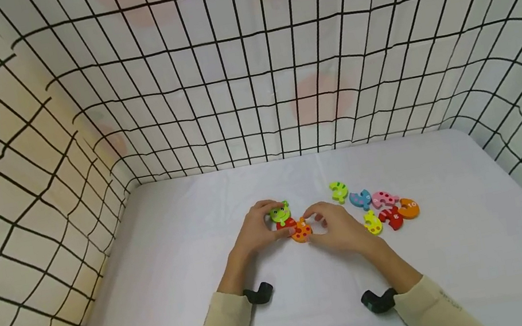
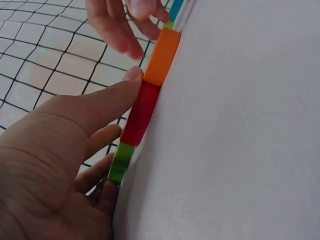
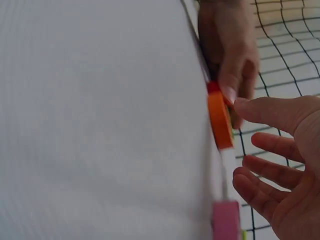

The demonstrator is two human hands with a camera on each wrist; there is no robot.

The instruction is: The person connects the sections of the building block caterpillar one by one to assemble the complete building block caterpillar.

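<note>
On the white cloth, a green puzzle piece with a smiling face (image 1: 280,214), a red puzzle piece (image 2: 141,115) and an orange spotted puzzle piece (image 1: 300,232) lie joined in a short row. My left hand (image 1: 257,229) holds this row from the left, with fingers at the green piece and the thumb by the seam between red and orange. Just right of the orange piece is my right hand (image 1: 339,227). Its thumb tip reaches the orange edge, while its other fingers are spread apart in the right wrist view and grip nothing.
To the right lie loose puzzle pieces: light green (image 1: 339,192), blue (image 1: 361,200), pink (image 1: 384,199), yellow spotted (image 1: 372,223), red marked 8 (image 1: 391,218) and orange marked 10 (image 1: 409,208). Black grid netting (image 1: 245,75) borders the surface at the back and sides.
</note>
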